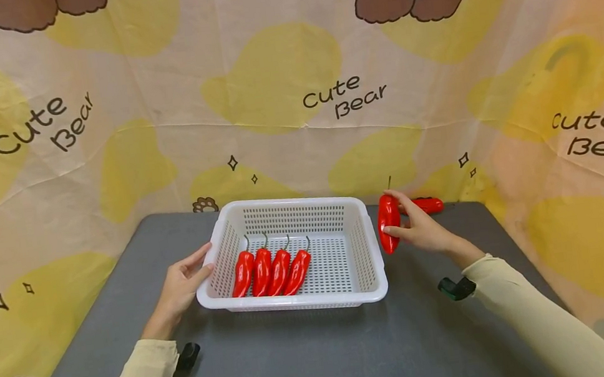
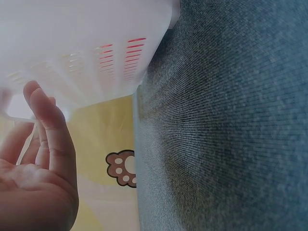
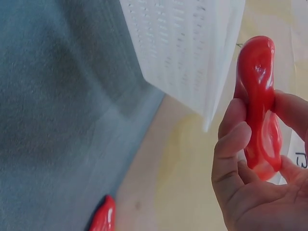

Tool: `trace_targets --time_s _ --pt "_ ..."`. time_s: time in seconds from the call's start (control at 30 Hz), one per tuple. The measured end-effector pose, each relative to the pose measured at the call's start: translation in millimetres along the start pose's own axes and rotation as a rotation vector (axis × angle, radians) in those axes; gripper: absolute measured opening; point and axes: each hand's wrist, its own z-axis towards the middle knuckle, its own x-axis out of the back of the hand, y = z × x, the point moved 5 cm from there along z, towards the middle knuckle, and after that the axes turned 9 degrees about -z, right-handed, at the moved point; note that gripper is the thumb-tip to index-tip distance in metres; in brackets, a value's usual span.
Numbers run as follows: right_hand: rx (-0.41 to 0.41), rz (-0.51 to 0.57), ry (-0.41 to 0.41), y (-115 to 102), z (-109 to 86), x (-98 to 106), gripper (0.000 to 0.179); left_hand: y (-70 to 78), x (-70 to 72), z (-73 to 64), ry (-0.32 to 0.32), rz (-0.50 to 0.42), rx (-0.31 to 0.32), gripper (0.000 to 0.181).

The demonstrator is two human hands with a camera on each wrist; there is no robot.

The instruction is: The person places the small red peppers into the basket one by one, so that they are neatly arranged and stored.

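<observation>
A white perforated plastic basket (image 1: 369, 296) sits on the grey table, with several red chili peppers (image 1: 262, 272) lying side by side in its left half, stems pointing away. My left hand (image 1: 180, 285) grips the basket's left rim, thumb and fingers at its edge; the left wrist view shows this hand (image 2: 43, 159) from below, against the basket's pale side. Just outside the right rim, my right hand (image 1: 420, 227) holds another red chili pepper (image 1: 388, 222) upright, stem up. In the right wrist view, thumb and fingers pinch this pepper (image 3: 260, 106) around its middle.
One more red pepper (image 1: 430, 205) lies on the table (image 1: 322, 356) behind my right hand, near the back edge. A printed cloth (image 1: 277, 78) hangs as a wall behind and along the sides. Dark wrist devices (image 1: 457, 288) sit at both cuffs.
</observation>
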Motion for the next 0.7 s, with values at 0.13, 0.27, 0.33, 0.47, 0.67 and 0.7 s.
trace_targets --time_s 0.13,0.27,0.33,0.47,0.67,0.7 --pt "0.009 0.028 0.004 -3 1.9 -4 0.084 0.1 0.6 0.0 0.0 0.0 -0.001 0.06" --pt "0.007 0.037 0.01 -8 3.6 -6 0.086 0.1 0.4 -0.2 -0.007 -0.003 0.003 0.06" --pt "0.0 0.037 0.01 -12 4.5 -6 0.086 0.0 0.2 -0.1 -0.009 -0.009 0.006 0.06" --pt "-0.013 0.049 0.009 -20 7.8 -5 0.086 0.3 0.0 0.2 -0.008 -0.02 0.008 0.059" --pt "-0.039 0.084 0.005 -27 15.4 -7 0.083 1.2 -0.1 -0.3 -0.005 -0.016 0.008 0.06" --pt "-0.043 0.09 0.005 -28 16.8 -7 0.082 1.2 -0.3 -0.2 -0.007 -0.021 0.006 0.06"
